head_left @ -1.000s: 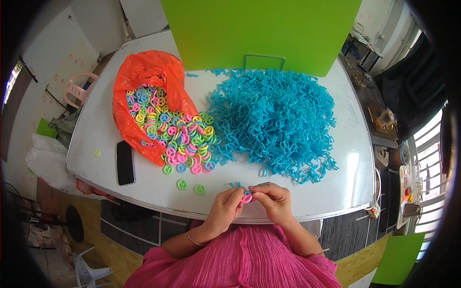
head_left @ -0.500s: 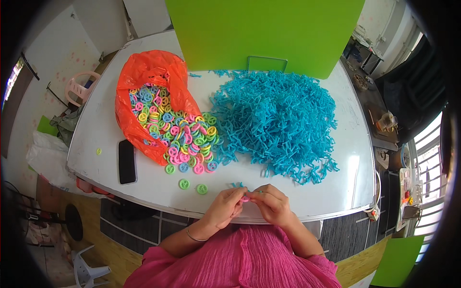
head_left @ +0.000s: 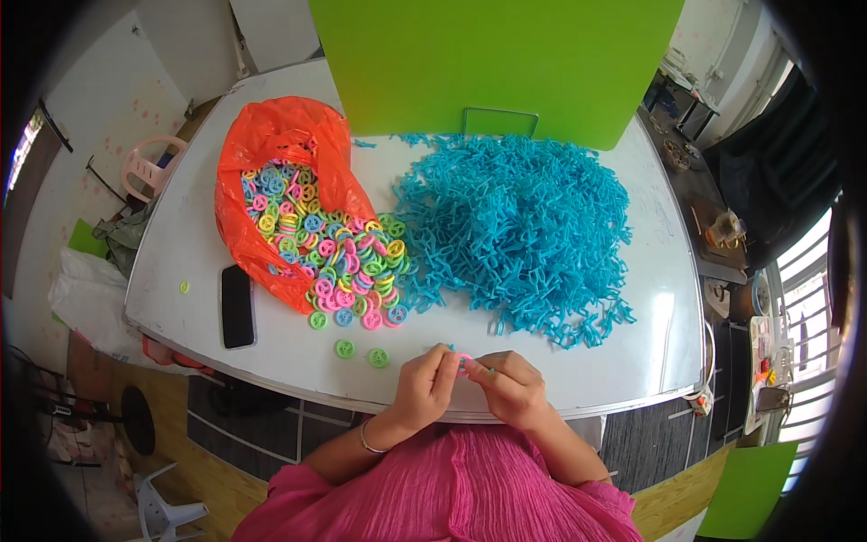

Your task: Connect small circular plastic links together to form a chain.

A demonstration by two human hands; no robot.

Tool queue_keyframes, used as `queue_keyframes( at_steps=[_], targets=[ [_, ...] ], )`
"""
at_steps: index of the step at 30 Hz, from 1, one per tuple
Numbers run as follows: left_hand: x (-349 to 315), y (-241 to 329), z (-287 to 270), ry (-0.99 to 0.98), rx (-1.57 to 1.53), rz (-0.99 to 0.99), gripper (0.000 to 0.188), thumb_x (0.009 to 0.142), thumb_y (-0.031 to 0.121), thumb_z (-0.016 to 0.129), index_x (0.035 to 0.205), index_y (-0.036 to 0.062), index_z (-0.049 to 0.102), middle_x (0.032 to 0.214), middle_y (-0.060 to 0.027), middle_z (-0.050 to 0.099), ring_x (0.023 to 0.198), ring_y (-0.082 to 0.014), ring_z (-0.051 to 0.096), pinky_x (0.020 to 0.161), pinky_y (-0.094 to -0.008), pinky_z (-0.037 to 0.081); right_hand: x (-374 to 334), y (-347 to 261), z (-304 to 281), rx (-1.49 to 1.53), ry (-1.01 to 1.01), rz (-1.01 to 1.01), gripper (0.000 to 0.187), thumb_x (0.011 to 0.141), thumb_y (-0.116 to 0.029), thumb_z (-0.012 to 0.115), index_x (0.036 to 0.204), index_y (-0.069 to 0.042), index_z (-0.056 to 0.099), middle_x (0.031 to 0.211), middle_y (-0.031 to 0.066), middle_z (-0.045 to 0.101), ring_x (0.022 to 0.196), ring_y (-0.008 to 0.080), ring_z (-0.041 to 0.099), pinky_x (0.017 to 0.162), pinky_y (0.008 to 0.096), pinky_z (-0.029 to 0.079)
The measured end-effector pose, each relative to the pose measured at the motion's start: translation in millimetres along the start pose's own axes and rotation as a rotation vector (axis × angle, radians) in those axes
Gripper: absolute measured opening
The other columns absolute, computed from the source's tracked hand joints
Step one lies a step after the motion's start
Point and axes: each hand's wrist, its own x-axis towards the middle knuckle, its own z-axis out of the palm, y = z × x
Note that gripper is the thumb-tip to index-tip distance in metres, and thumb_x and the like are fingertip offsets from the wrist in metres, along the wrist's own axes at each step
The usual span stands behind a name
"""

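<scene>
Near the table's front edge, my left hand (head_left: 424,387) and my right hand (head_left: 513,388) meet over a small pink spoked plastic wheel (head_left: 464,364). Both hands are closed, thumbs and fingertips pinching the wheel from either side. A bit of blue plastic (head_left: 452,347) shows just beyond the left fingertips; whether it is held or lies on the table I cannot tell. Fingers cover much of the wheel. Left of my hands lie two loose wheels, a green wheel (head_left: 344,349) and another green wheel (head_left: 378,359).
An orange plastic bag (head_left: 237,212) spills colourful wheels (head_left: 348,262) at the left. Beside it lies a black phone (head_left: 237,307). A large heap of blue plastic pieces (head_left: 519,230) covers the white table's (head_left: 650,352) middle right. Behind stands a green board (head_left: 497,63).
The pink wheel has been turned and raised slightly between my fingers. My left hand has rotated, its back now facing up more, and the fingers have shifted a little leftward.
</scene>
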Motion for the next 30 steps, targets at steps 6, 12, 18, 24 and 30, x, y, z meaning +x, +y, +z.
queue_keyframes(
  at_steps=[6,12,18,24,30],
  targets=[
    [1,-2,-8,-0.160,-0.143,-0.070,0.022,0.100,0.017,0.048,0.084,0.0022,0.052,0.058,-0.0053,0.050,0.050,-0.0141,0.050,0.048,-0.0274,0.038,-15,-1,12,0.480,0.177,0.449,0.025,0.070,0.012,0.070,0.092,0.000,0.064,0.086,0.0138,0.067,0.078,0.0254,0.068,0.068,0.0318,0.055],
    [5,-17,-10,-0.132,-0.096,0.250,0.017,0.098,0.017,0.052,0.094,0.0015,0.056,0.078,-0.0088,0.058,0.068,-0.0205,0.058,0.060,-0.0300,0.044,-3,3,6,0.199,0.138,-0.085,0.023,0.071,0.010,0.072,0.087,0.000,0.060,0.094,0.0167,0.068,0.085,0.0291,0.069,0.071,0.0334,0.057],
    [10,-6,-26,-0.121,-0.093,0.272,0.025,0.094,0.021,0.060,0.109,0.0017,0.061,0.091,-0.0116,0.063,0.076,-0.0215,0.060,0.068,-0.0303,0.048,7,-4,-9,-0.081,0.084,-0.327,0.025,0.068,0.007,0.074,0.088,-0.003,0.061,0.096,0.0145,0.069,0.085,0.0284,0.069,0.069,0.0336,0.057],
    [12,-13,-67,0.058,0.217,0.035,0.027,0.082,0.008,0.070,0.108,0.0033,0.063,0.094,-0.0113,0.064,0.081,-0.0222,0.060,0.070,-0.0318,0.049,-17,-24,-64,0.327,-0.020,0.420,0.016,0.076,0.005,0.073,0.086,0.000,0.062,0.080,0.0121,0.070,0.073,0.0203,0.069,0.067,0.0298,0.053],
    [36,-29,-105,0.186,0.719,-0.004,0.028,0.074,0.012,0.076,0.101,0.0068,0.067,0.096,-0.0101,0.058,0.094,-0.0298,0.055,0.081,-0.0405,0.047,-48,-36,-153,0.093,-0.831,0.775,0.012,0.082,-0.016,0.072,0.088,-0.007,0.068,0.077,0.0078,0.071,0.068,0.0197,0.070,0.062,0.0275,0.054]
  ],
)
